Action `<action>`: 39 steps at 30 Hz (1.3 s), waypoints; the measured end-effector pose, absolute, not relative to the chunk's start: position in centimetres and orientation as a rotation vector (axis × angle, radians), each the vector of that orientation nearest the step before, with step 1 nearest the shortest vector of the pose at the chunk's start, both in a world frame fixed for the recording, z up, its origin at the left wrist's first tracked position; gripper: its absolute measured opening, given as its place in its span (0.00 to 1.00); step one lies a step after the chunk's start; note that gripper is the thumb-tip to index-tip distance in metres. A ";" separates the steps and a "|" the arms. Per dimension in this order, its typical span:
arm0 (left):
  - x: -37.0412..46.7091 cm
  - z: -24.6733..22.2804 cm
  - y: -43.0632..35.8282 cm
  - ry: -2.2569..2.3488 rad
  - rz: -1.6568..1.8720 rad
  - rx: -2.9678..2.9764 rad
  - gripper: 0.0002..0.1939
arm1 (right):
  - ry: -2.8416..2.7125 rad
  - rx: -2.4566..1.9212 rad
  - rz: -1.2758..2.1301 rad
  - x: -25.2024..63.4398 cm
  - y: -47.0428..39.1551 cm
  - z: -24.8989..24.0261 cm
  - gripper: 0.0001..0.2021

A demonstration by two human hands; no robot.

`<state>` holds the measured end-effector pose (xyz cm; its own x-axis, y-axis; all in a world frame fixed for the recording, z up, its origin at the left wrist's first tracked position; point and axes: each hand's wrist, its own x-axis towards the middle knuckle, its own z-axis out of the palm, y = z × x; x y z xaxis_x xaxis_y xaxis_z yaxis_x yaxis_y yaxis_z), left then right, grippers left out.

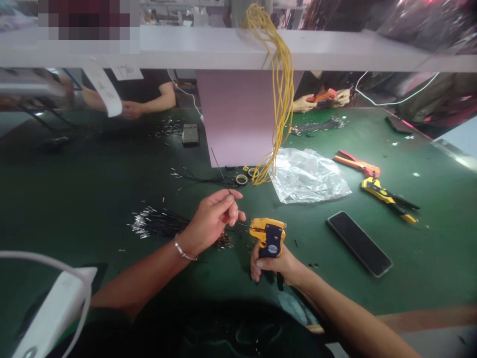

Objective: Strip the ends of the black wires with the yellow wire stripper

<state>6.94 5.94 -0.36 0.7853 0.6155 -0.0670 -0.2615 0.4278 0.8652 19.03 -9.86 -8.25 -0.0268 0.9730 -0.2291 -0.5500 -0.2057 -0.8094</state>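
My left hand (pixel 213 219) pinches a thin black wire (pixel 218 164) that sticks up from between its fingers. Just right of those fingers, a yellow and dark blue wire stripper (pixel 273 237) is gripped by my right hand (pixel 275 263). A thin wire end shows between the left fingers and the tool's jaws; whether it sits inside them I cannot tell. Beneath and left of my left hand lies a bundle of black wires (pixel 160 223) with bare silvery ends. More black wires (pixel 199 176) lie farther back, beside two small tape rolls (pixel 241 180).
Yellow wires (pixel 282 89) hang from the shelf (pixel 167 54) near a clear plastic bag (pixel 307 176). To the right are a phone (pixel 359 243), orange-red pliers (pixel 357 164) and a yellow-black tool (pixel 387 199). Across the green table (pixel 421 268), other people's hands are working.
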 end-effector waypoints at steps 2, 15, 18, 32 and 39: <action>6.9 -0.4 5.9 0.407 0.568 0.984 0.06 | -0.614 -0.947 1.552 19.0 -9.9 -8.3 0.13; 6.9 -0.3 6.0 0.401 0.571 0.995 0.06 | -0.625 -0.977 1.516 19.1 -10.0 -8.8 0.12; 6.9 -0.5 6.0 0.401 0.571 0.994 0.06 | -0.629 -0.983 1.502 19.1 -9.9 -8.8 0.13; 7.0 -0.9 6.1 0.387 0.573 0.996 0.07 | -0.656 -0.991 1.487 19.1 -9.8 -8.5 0.12; 7.1 -1.2 6.4 0.398 0.557 0.975 0.07 | -0.650 -0.992 1.491 18.9 -9.8 -8.5 0.12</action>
